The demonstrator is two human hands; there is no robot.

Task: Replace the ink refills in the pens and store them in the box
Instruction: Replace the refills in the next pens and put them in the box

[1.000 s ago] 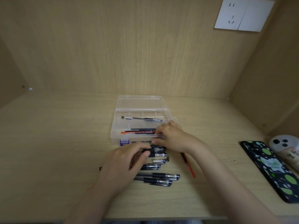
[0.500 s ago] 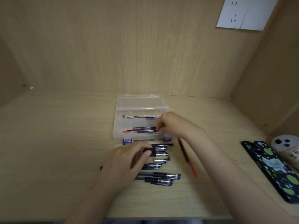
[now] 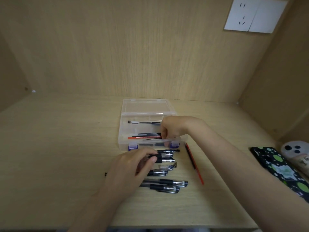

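A clear plastic box (image 3: 124,131) lies open at mid desk, its lid folded back. It holds one pen (image 3: 143,122) in the far compartment and a bundle of red and black refills (image 3: 145,136) in the near one. My right hand (image 3: 175,127) reaches into the box, its fingers curled down around the refills' right ends. My left hand (image 3: 130,168) pinches the black grip of a clear pen (image 3: 166,155) just in front of the box. Several more clear pens (image 3: 167,182) lie in a row beneath it. A red and a black refill (image 3: 194,164) lie on the desk to the right.
A phone in a black, green-dotted case (image 3: 282,169) and a white case with lens holes (image 3: 294,150) lie at the right edge. A small black piece (image 3: 105,174) sits left of my left hand. Wooden walls enclose the desk, with a socket plate (image 3: 254,15) at upper right.
My right hand moved from the box's front edge up into the box and onto the refills. The left hand kept its hold on the pen and stayed put.
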